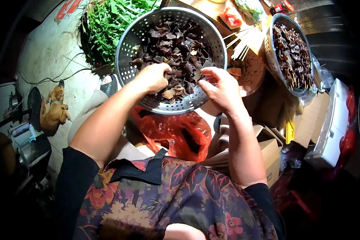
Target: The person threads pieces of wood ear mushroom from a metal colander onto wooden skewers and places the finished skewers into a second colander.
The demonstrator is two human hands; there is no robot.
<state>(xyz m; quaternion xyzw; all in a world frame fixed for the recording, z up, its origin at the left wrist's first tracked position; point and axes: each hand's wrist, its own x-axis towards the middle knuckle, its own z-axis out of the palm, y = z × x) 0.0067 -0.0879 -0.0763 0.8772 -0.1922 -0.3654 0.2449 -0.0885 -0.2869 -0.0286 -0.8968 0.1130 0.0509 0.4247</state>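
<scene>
Dark, curly wood-ear-like pieces (174, 44) fill the middle of a large perforated metal colander (126, 52). My left hand (155, 77) is at the lower left of the pile, its fingers curled down among the pieces; what they hold, if anything, is hidden. Over the colander's right side is my right hand (221, 89), thumb and index finger bent toward each other at the edge of a dark piece. Several thin wooden skewers (244, 40) lie to the right of the colander.
Leafy greens (104, 26) lie at the upper left. A second colander (270, 44) with dark skewered pieces stands at the right. Below are a red plastic bag (172, 132) and cardboard boxes (270, 160). A white foam box (328, 124) is far right; a dog (55, 110) is left.
</scene>
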